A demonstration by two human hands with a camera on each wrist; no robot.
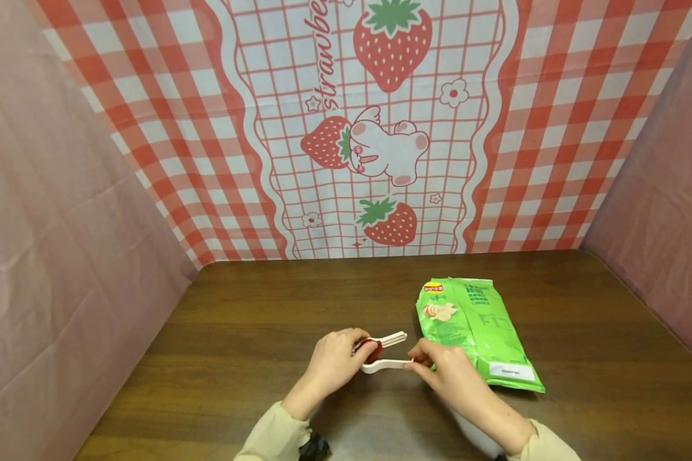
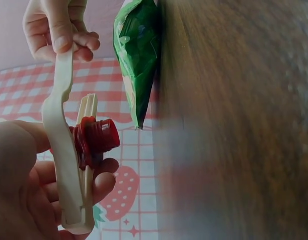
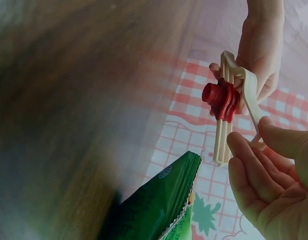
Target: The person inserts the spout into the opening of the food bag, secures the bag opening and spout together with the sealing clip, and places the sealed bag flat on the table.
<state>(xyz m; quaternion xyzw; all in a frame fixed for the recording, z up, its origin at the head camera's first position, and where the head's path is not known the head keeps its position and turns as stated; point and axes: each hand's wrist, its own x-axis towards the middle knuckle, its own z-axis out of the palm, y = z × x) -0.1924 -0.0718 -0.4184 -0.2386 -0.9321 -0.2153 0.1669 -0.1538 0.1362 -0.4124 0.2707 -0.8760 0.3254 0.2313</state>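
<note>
A cream-white bag clip (image 2: 63, 165) with a red screw-necked pour spout (image 2: 101, 137) is up in front of me, its two arms swung apart. My left hand (image 1: 337, 358) grips the hinged end and the red spout part, fingers curled round them. Between thumb and fingertips, my right hand (image 1: 450, 371) pinches the free end of the clip's long smooth arm. The ridged arm (image 3: 223, 145) sticks out beyond the spout, apart from the smooth one. Just behind my right hand lies a green snack bag (image 1: 484, 320), part of its near edge covered by that hand.
The brown wooden table (image 1: 236, 307) carries the bag on its right side. A red-and-white strawberry-print cloth (image 1: 352, 224) hangs at the back edge. Pinkish curtains (image 1: 81, 256) close off both sides.
</note>
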